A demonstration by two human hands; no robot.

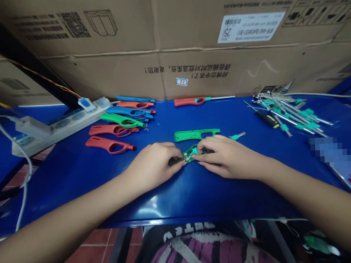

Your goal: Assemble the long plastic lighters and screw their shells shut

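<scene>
Both hands meet over a green lighter half-shell [190, 152] low on the blue table. My left hand [158, 164] pinches its left end between thumb and fingers. My right hand [226, 156] has its fingertips closed on the teal part [195, 151] that sits in the shell; small parts under the fingers are hidden. Just behind lies a matching green half-shell [190, 135], its inside facing up. A small piece with a teal body and metal tip [237, 136] shows beyond my right hand. Farther back rests a red lighter [191, 101] with a long metal tube.
At left lie several red, green, blue and orange lighter shells [112, 130], beside a white power strip [66, 120]. A pile of metal tubes with teal parts [292, 109] and a black-yellow screwdriver [267, 119] lie at right. A cardboard box [116, 68] stands along the back edge.
</scene>
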